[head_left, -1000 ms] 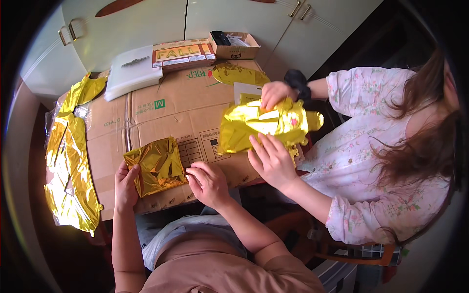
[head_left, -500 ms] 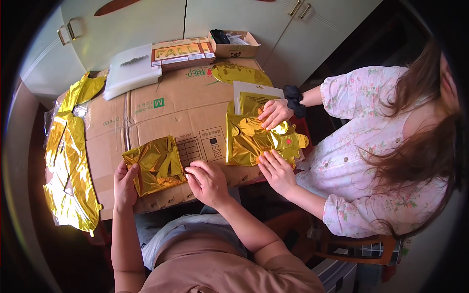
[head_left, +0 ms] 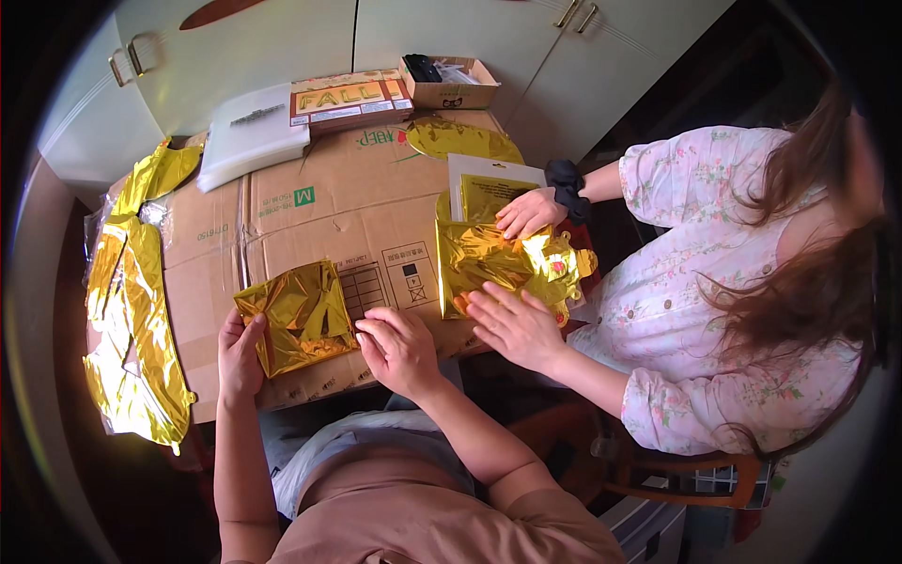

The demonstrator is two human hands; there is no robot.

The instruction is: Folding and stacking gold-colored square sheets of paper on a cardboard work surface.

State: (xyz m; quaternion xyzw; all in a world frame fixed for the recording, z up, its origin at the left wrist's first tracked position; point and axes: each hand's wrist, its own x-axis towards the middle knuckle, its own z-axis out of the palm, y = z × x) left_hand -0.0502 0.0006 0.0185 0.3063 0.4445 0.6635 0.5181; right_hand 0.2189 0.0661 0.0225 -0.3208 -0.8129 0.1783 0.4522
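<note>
A folded gold foil balloon (head_left: 303,315) lies in front of me at the near edge of the cardboard, its surface creased and shiny. My left hand (head_left: 241,355) grips its left edge, thumb on top and fingers beneath. At the lower right edge of the foil, my right hand (head_left: 399,352) is closed in a pinch on it. To the right, a co-worker's hands rest on another folded gold foil balloon (head_left: 470,258), one on its far part and one along its near side.
The flattened cardboard (head_left: 324,211) covers the table. Long gold foil (head_left: 141,310) hangs over its left edge. Along the back are clear plastic sleeves (head_left: 246,141), a printed packet (head_left: 348,101) and a small box (head_left: 456,92). White card (head_left: 479,174) lies by the co-worker's foil.
The co-worker's near hand has slid left and its fingers have flattened out over the foil. My hands and my foil balloon have barely moved.
</note>
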